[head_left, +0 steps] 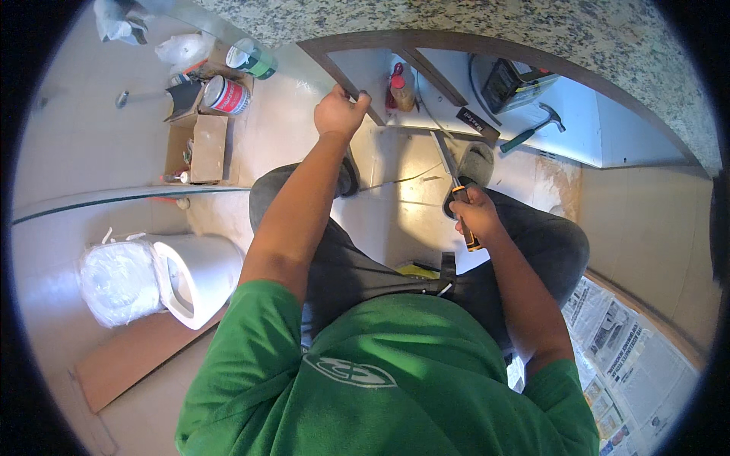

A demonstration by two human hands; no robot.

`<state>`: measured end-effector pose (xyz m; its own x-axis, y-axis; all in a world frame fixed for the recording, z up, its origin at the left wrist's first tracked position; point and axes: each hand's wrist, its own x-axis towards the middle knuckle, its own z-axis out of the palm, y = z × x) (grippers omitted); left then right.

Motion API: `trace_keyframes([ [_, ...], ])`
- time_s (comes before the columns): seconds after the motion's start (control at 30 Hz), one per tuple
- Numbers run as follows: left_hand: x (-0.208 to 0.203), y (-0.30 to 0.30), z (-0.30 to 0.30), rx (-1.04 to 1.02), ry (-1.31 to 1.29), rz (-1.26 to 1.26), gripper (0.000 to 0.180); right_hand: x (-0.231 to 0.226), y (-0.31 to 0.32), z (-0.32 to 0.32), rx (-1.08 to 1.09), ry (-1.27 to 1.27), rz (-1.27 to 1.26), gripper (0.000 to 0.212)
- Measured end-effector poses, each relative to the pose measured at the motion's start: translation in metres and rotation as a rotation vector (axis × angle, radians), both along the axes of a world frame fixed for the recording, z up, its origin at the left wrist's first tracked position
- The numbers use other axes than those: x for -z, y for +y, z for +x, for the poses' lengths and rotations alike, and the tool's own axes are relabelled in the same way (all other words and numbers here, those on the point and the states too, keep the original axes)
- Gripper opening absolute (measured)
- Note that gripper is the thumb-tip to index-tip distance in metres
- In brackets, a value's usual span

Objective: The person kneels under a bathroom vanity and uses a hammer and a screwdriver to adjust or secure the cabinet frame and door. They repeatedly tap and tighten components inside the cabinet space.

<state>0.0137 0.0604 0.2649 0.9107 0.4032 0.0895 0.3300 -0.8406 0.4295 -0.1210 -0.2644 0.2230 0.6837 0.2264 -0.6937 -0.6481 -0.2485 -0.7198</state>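
Note:
My right hand (477, 216) is closed round the orange-and-black handle of a hand tool (447, 161). Its long, narrow grey blade points away from me toward the cabinet base; whether it is a file or another bladed tool is unclear. At the open cabinet under the counter, my left hand (340, 114) grips the dark wooden cabinet frame (374, 115) near its lower left end, fingers curled round the edge. The tool's tip is close to the cabinet's bottom edge, though contact cannot be made out.
Inside the cabinet are a bottle (402, 91), a small dark box (477, 125), a hammer (536, 128) and a black case (511, 85). A granite counter (487, 23) overhangs. Left stand paint cans (226, 96), a carton (207, 148) and a toilet (199, 277). Newspaper (631, 365) lies right.

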Motion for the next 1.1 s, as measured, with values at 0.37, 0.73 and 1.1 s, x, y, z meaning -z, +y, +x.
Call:
trace_keyframes([
  [0.37,0.033,-0.01,-0.001,-0.067,0.036,-0.169,0.049,-0.002,0.002,-0.001,0.017,-0.006,-0.019,0.023],
  [0.73,0.086,-0.018,-0.033,0.037,0.303,-0.163,0.045,-0.048,0.014,0.001,0.066,0.122,0.171,0.032],
  [1.1,-0.002,-0.067,-0.074,-0.101,0.071,-1.854,0.042,-0.142,0.016,0.025,-0.302,-0.407,-0.286,0.031],
])
